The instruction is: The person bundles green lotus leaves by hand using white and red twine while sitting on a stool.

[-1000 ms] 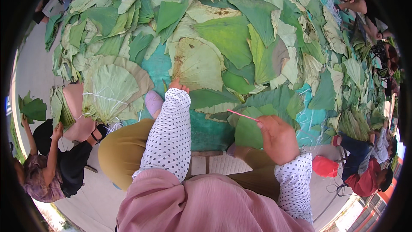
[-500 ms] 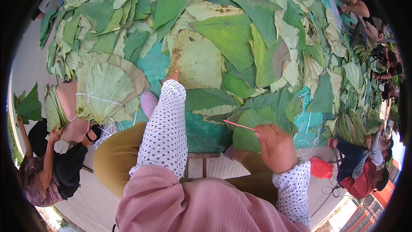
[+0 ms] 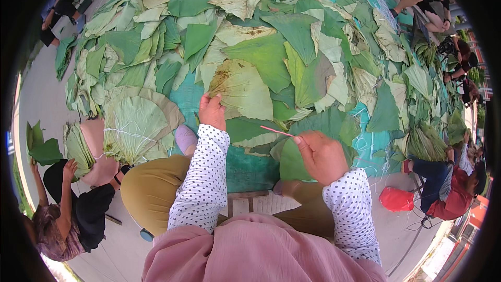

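My left hand (image 3: 212,112) pinched the lower-left edge of the brown-spotted leaf (image 3: 244,90), over the leaf pile (image 3: 259,68). My right hand (image 3: 322,157) clamped a pink strip (image 3: 276,131), tip free. Between both, bare green sheet (image 3: 251,166) extended to its near edge.

Lit brightly by soft daylight, with faint shadows among the leaves (image 3: 261,62). Washed out white at near left and near right. Bowed and softened toward the black-ringed edges.

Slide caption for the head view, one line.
Left hand holding a brown-stained leaf, right hand gripping a thin pink strip, over a broad spread of leaves.
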`<state>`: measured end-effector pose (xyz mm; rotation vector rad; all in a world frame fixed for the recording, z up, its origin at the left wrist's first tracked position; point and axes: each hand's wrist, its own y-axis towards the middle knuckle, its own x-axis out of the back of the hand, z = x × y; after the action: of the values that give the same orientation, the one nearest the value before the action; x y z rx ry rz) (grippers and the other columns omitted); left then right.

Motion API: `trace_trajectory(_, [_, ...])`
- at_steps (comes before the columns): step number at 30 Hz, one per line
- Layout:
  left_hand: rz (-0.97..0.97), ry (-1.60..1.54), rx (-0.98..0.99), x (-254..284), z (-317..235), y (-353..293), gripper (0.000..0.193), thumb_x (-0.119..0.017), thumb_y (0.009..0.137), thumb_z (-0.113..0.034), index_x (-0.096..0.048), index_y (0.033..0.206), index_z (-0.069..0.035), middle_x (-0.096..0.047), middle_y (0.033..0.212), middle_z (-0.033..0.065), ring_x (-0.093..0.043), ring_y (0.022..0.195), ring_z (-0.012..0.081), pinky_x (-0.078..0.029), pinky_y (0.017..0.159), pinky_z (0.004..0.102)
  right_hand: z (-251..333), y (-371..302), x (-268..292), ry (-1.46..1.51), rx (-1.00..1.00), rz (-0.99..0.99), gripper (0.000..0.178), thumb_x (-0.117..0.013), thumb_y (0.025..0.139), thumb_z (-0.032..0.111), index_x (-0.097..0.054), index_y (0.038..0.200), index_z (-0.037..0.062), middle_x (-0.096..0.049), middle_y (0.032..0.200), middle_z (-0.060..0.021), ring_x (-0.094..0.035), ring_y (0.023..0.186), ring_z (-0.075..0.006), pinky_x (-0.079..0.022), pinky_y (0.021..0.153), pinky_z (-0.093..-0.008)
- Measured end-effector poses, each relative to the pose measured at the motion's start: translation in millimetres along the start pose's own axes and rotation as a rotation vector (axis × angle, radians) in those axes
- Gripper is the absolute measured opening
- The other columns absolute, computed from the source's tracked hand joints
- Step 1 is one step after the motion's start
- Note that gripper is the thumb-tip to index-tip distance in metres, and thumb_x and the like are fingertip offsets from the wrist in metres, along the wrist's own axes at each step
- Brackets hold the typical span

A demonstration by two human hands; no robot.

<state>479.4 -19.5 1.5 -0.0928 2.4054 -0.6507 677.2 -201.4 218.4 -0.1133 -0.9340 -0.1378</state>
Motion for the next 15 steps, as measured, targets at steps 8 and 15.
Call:
trace_trajectory(8, [0.294, 0.420, -0.150, -63, -44, -103, 0.028, -0.061, 0.089, -0.002, -0.058, 0.117, -0.001, -0.062, 0.103, 0.0010, -0.055, 0.090, 0.0075, -0.044, 0.080, 0.0231, -6, 13, 7, -0.073, 0.048, -0.060, 0.026, -0.054, 0.094, 0.026, -0.058, 0.081, 0.0039, -0.061, 0.072, -0.0173, -0.060, 0.063, -0.0380, -0.047, 0.059, -0.0488])
trace_trajectory(15, [0.397, 0.471, -0.208, -89, -72, -146, 0.028, -0.061, 0.089, -0.003, -0.059, 0.117, 0.000, -0.063, 0.103, 0.0011, -0.055, 0.091, 0.0078, -0.043, 0.082, 0.0224, -3, 15, 7, -0.085, 0.100, -0.093, 0.023, -0.056, 0.090, 0.024, -0.058, 0.079, 0.0042, -0.060, 0.070, -0.0171, -0.059, 0.065, -0.0387, -0.047, 0.060, -0.0490])
